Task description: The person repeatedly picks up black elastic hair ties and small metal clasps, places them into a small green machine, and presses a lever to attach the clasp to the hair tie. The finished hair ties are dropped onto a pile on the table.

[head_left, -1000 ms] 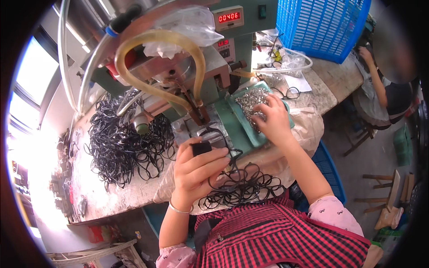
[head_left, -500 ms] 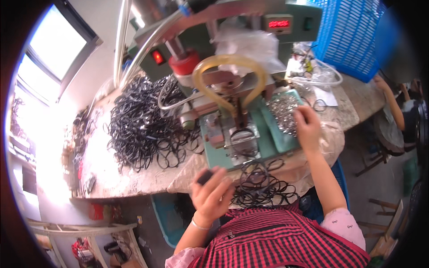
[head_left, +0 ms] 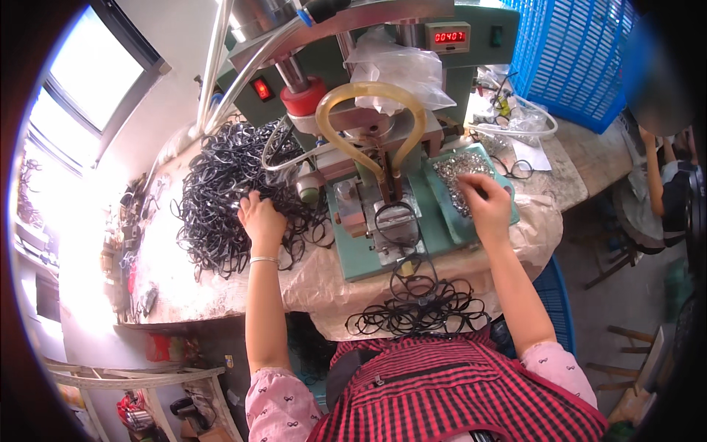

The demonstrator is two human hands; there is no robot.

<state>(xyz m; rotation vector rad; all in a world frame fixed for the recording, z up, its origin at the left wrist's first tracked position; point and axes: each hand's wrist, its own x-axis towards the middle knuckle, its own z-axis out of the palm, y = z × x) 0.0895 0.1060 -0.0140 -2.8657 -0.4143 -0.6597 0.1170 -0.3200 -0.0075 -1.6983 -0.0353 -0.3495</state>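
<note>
At the left, my left hand (head_left: 262, 219) rests on the near side of a big heap of thin black loops (head_left: 213, 199), fingers apart and reaching among them. My right hand (head_left: 487, 208) is over a green tray (head_left: 465, 234) of small shiny metal pieces (head_left: 451, 174). Its thumb and forefinger are pinched together, and whatever lies between them is too small to see. Between my hands stands a green bench press (head_left: 353, 261). One black loop (head_left: 396, 224) hangs around its metal fixture, under a bent yellowish tube (head_left: 372, 90).
More black loops (head_left: 420, 313) lie at the table's front edge, against my checked apron. A tall blue basket (head_left: 567, 66) stands at the back right. A clear plastic bag (head_left: 398, 70) hangs on the press. Another person's arm (head_left: 652, 173) shows at far right.
My left hand has moved from in front of the press up and left onto the heap; a dark thing seen at its fingers no longer shows. My right hand has shifted slightly left over the tray.
</note>
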